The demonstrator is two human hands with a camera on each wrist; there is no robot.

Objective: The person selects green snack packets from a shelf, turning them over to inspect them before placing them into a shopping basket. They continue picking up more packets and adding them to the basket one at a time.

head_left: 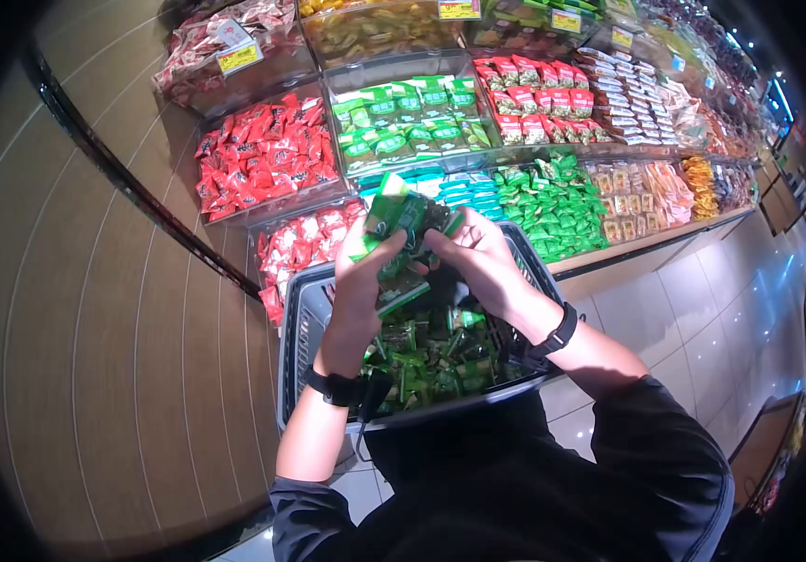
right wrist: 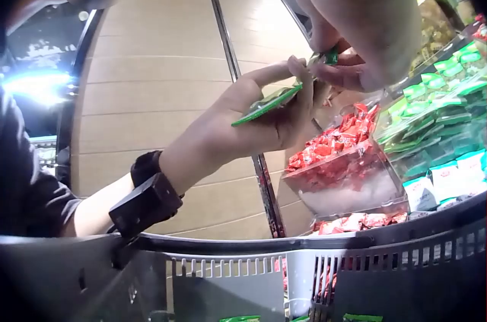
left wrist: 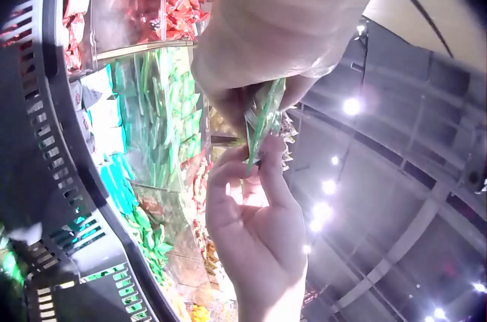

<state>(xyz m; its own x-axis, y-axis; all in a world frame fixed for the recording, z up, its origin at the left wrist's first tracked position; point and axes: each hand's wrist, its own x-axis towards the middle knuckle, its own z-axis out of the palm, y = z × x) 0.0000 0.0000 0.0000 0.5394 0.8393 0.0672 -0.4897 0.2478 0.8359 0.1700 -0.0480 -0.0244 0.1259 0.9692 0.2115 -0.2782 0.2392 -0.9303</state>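
Above the basket, my left hand (head_left: 358, 286) grips green snack packets (head_left: 394, 223), its thumb lying across them. Another green packet (head_left: 401, 292) sticks out below that thumb, and its edge shows against the palm in the right wrist view. From the other side, my right hand (head_left: 485, 267) pinches the right end of the upper packets between thumb and fingers. Both hands' fingertips meet at a clear-and-green packet (left wrist: 266, 117) in the left wrist view. Small green packets (head_left: 436, 365) fill the bottom of the grey basket (head_left: 292, 351) beneath.
Tiered display bins stand ahead, with red packets (head_left: 272, 140), larger green bags (head_left: 408, 112) and small green packets (head_left: 548, 206). Yellow price tags (head_left: 240, 58) hang on the upper bins. A wood-panelled surface (head_left: 112, 281) lies left; tiled floor (head_left: 694, 309) lies right.
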